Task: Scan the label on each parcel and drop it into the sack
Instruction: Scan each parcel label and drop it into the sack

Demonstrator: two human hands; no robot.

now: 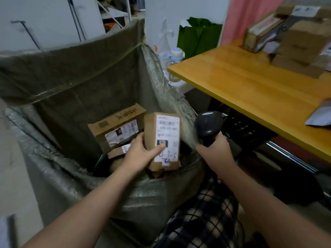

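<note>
Holding a tall cardboard parcel [150, 128] upright over the open mouth of the sack [71, 56], the left grip [141, 153] has its thumb pressed across the lower part of the white shipping label [168, 130] and its fingers curled round the box's left edge. The label faces up toward the camera.

Just to the right of the parcel, the right grip [215, 149] is wrapped tightly round the handle of a black handheld barcode scanner [208, 125]. The scanner's head stands above the fist, near the sack's right rim and apart from the parcel.

Down inside the grey-green woven sack lie two more boxes: a larger labelled carton [116, 126] tilted against the far wall, and a small flat box [119, 151] just in front of it, partly hidden by the left grip.

To the right stands a yellow wooden counter [250, 90]. A blurred stack of cardboard boxes [295, 42] sits at its far end, and a grey mailer bag [320, 113] lies at the right edge of the view. Beyond the sack are a green bag [198, 36] and a pale bottle [177, 54]. A checked garment [206, 221] shows at the bottom.
</note>
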